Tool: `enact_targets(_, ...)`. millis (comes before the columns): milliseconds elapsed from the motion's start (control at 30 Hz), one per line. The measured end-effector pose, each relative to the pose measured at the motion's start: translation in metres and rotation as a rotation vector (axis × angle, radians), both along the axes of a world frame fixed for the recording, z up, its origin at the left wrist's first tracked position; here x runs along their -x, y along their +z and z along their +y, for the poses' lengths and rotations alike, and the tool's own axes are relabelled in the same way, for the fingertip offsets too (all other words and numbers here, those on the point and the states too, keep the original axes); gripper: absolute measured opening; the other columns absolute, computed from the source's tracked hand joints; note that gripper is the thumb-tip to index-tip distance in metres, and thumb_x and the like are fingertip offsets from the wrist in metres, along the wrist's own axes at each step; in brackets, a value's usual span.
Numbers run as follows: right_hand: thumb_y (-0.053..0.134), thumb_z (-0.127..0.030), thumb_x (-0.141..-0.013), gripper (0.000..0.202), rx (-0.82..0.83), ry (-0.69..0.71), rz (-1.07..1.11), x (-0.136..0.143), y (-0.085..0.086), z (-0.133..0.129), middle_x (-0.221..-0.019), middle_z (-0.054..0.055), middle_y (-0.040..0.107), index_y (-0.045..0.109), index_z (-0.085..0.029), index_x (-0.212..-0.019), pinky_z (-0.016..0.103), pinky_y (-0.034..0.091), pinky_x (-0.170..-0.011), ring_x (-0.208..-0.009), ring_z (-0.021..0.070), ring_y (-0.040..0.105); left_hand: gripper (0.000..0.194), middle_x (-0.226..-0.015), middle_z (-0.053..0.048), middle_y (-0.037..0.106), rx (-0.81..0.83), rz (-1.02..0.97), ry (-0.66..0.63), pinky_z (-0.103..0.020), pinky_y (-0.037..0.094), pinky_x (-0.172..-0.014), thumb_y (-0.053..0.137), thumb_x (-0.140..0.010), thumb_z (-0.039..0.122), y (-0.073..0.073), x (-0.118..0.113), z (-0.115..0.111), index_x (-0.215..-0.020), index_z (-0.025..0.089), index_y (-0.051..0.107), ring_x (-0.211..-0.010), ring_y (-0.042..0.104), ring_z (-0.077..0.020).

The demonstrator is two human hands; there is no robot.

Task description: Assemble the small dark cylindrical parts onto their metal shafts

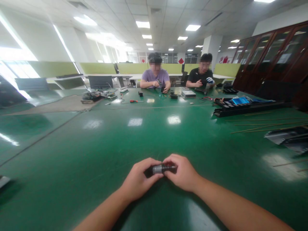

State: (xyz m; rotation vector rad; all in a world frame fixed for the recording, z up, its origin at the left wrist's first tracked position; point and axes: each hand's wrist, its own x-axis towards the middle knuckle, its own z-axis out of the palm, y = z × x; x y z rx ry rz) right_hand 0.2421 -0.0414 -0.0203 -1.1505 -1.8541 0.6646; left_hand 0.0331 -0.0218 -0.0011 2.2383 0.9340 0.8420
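Observation:
A small grey and black cylindrical part (pixel 158 169) lies sideways between my two hands, just above or on the green table; which of the two I cannot tell. My left hand (pixel 141 176) curls round its black left end, with thumb and fingers on the silver-grey section. The fingertips of my right hand (pixel 181 173) close on the thinner, dark, ridged right end. Both hands meet near the middle of the part. Its outer ends are partly hidden by my palms.
Across the green table (pixel 115 138), two people sit handling dark parts. A red screwdriver (pixel 133 101), a pile of electronic parts (pixel 96 95) and a flat grey box (pixel 188 93) lie on the far side. Long black rails (pixel 250 109) and thin rods (pixel 260 126) lie to the right.

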Motion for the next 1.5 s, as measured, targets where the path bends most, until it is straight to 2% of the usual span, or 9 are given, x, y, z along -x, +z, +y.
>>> enact_targets(433, 0.071, -0.013, -0.075, 0.017, -0.025, 0.026, 0.049, -0.0004, 0.0030, -0.0019, -0.084, 0.003, 0.073, 0.076, -0.020, -0.089, 0.025, 0.049, -0.069, -0.076, 0.0166, 0.067, 0.022, -0.097, -0.001, 0.072, -0.019, -0.015, 0.022, -0.027, 0.051, -0.080, 0.072, -0.084, 0.033, 0.0000, -0.0001, -0.0010, -0.105, 0.024, 0.068, -0.088, 0.067, -0.0168)
enact_targets(600, 0.070, -0.016, -0.077, 0.014, -0.018, -0.003, 0.014, -0.0011, 0.0008, 0.0000, -0.082, 0.002, 0.073, 0.077, -0.021, -0.088, 0.025, 0.048, -0.067, -0.073, 0.0164, 0.067, 0.024, -0.102, -0.003, 0.073, 0.016, 0.075, 0.079, -0.032, 0.051, -0.085, 0.068, -0.087, 0.036, -0.0016, -0.0015, -0.0022, -0.108, 0.024, 0.068, -0.093, 0.067, -0.0200)
enact_targets(733, 0.070, -0.016, -0.077, 0.013, -0.019, -0.020, -0.053, -0.0019, 0.0003, -0.0001, -0.080, 0.002, 0.073, 0.077, -0.021, -0.087, 0.026, 0.047, -0.067, -0.073, 0.0168, 0.066, 0.026, -0.103, -0.004, 0.072, -0.039, 0.142, 0.102, -0.035, 0.051, -0.087, 0.066, -0.087, 0.038, -0.0046, -0.0019, -0.0028, -0.109, 0.024, 0.067, -0.096, 0.066, -0.0221)
enact_targets(1133, 0.070, -0.018, -0.077, 0.007, -0.081, 0.015, -0.122, -0.0036, -0.0014, -0.0016, -0.076, 0.001, 0.070, 0.075, -0.021, -0.082, 0.025, 0.043, -0.063, -0.068, 0.0154, 0.063, 0.025, -0.100, -0.004, 0.071, -0.096, 0.214, 0.070, -0.037, 0.049, -0.086, 0.063, -0.090, 0.040, -0.0004, -0.0025, -0.0035, -0.109, 0.024, 0.067, -0.093, 0.065, -0.0221)
enact_targets(1500, 0.071, -0.019, -0.077, 0.008, -0.041, -0.002, -0.113, -0.0040, 0.0005, -0.0016, -0.077, 0.002, 0.072, 0.076, -0.022, -0.083, 0.026, 0.046, -0.065, -0.069, 0.0171, 0.064, 0.028, -0.098, -0.006, 0.071, -0.130, 0.229, 0.082, -0.036, 0.049, -0.082, 0.062, -0.090, 0.042, -0.0008, -0.0018, -0.0040, -0.110, 0.024, 0.067, -0.091, 0.065, -0.0226)
